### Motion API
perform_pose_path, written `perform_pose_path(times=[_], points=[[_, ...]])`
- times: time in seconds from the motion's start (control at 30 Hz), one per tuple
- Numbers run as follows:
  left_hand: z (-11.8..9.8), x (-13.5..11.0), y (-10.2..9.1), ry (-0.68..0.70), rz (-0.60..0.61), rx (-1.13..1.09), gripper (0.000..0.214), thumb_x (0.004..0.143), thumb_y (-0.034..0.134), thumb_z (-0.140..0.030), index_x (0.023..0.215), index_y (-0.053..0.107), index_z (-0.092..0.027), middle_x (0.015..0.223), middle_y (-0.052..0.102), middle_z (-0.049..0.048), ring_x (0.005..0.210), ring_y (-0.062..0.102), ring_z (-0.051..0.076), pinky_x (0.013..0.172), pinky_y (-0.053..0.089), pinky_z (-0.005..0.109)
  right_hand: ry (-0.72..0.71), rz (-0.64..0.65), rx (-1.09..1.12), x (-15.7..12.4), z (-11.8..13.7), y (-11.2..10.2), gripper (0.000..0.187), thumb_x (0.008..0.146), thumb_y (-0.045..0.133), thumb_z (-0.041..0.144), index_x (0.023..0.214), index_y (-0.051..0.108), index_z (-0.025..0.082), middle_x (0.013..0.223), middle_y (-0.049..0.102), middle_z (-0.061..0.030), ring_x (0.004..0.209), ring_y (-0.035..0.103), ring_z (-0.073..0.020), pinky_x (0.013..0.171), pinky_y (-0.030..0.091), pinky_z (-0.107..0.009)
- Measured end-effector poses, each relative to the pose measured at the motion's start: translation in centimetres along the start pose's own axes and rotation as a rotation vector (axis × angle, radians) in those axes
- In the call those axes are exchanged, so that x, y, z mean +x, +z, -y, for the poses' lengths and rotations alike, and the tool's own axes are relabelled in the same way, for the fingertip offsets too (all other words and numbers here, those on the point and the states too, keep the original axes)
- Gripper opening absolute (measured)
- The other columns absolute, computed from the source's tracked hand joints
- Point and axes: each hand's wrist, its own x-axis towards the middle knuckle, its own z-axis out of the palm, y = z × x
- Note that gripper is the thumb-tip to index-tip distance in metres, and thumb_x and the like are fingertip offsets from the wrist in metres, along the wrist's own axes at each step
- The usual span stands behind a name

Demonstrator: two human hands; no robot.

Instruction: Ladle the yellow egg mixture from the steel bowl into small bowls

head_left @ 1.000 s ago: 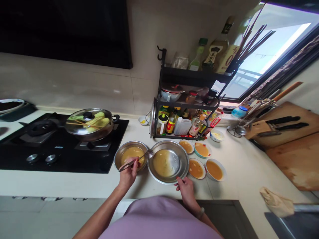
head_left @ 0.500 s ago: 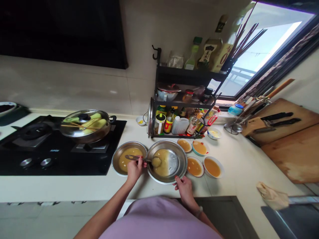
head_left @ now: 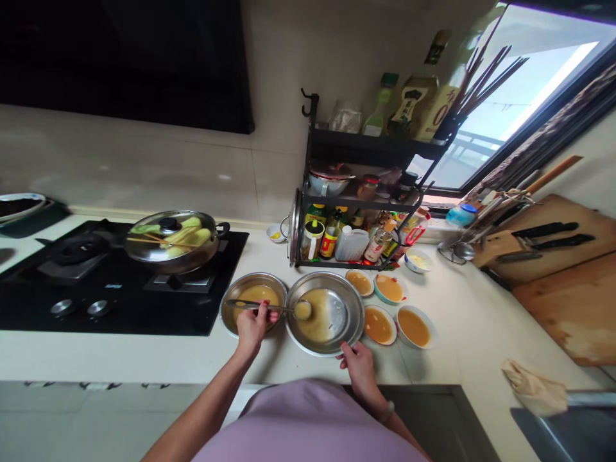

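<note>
My left hand (head_left: 251, 326) grips the handle of a metal ladle (head_left: 302, 309), whose cup holds yellow liquid over the large steel basin (head_left: 344, 337). That basin is tilted, with yellow liquid pooled on its left side. My right hand (head_left: 357, 363) pinches the basin's near rim. A smaller steel bowl (head_left: 231, 298) of the same yellow liquid sits just left of the basin, behind my left hand.
Several small bowls of orange-yellow liquid (head_left: 414, 328) stand right of the basin. A black condiment rack (head_left: 356, 192) is behind them. A lidded pan (head_left: 171, 240) sits on the black gas hob (head_left: 72, 289). Cutting boards and knives (head_left: 548, 240) lie at the right, a cloth (head_left: 532, 388) near the sink.
The ladle moved from the small bowl's rim into the large basin and now rests in its liquid. My right hand stays on the basin's rim.
</note>
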Motion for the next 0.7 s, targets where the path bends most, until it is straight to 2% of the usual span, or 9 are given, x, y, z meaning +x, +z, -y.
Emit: perform_pose_path(times=[0.23,0.4,0.5,0.6,0.7], points=[[-1.2,0.2,-1.7,0.083,-0.031,-0.057,0.025,0.08,0.058,-0.037,0.084,0.062,-0.013,0.059,0.071,0.0084,0.054,0.07,0.024,0.056,0.059,0.037,0.008,0.009,0.002,0.1,0.0,0.0,0.028,0.06,0.057,0.049,0.057,0.055,0.021,0.047,0.06,-0.0028,0.036,0.051,-0.0156,0.04,0.039,-0.027],[-2.3,0.4,-4.3,0.097,-0.153,-0.033,0.032,0.078,0.06,-0.041,0.09,0.062,-0.011,0.059,0.071,0.0072,0.056,0.071,0.024,0.059,0.059,0.036,-0.004,0.015,0.003,0.2,0.2,-0.1,0.028,0.061,0.057,0.048,0.058,0.056,0.02,0.047,0.061,-0.003,0.037,0.051,-0.0157,0.04,0.04,-0.027],[-2.3,0.7,-6.1,0.151,-0.213,0.089,0.035,0.08,0.057,-0.043,0.092,0.063,-0.011,0.06,0.072,0.0077,0.058,0.071,0.026,0.061,0.058,0.036,-0.003,0.024,-0.014,0.3,0.1,-0.2,0.028,0.062,0.057,0.048,0.058,0.056,0.02,0.047,0.061,-0.003,0.037,0.052,-0.0156,0.041,0.04,-0.027],[-1.9,0.9,-7.5,0.306,-0.258,0.352,0.034,0.083,0.051,-0.043,0.086,0.066,-0.013,0.06,0.072,0.0086,0.062,0.072,0.026,0.063,0.057,0.035,-0.004,0.024,-0.019,0.4,-0.1,-0.2,0.028,0.063,0.057,0.048,0.059,0.056,0.02,0.048,0.061,-0.0025,0.037,0.052,-0.0159,0.041,0.039,-0.027],[-1.4,0.5,-8.1,0.567,-0.203,0.531,0.028,0.086,0.049,-0.038,0.089,0.065,-0.014,0.064,0.072,0.0068,0.062,0.072,0.022,0.06,0.056,0.03,-0.011,0.027,-0.015,0.5,-0.1,-0.3,0.028,0.063,0.057,0.048,0.06,0.056,0.02,0.048,0.061,-0.0022,0.037,0.052,-0.0155,0.041,0.039,-0.027]])
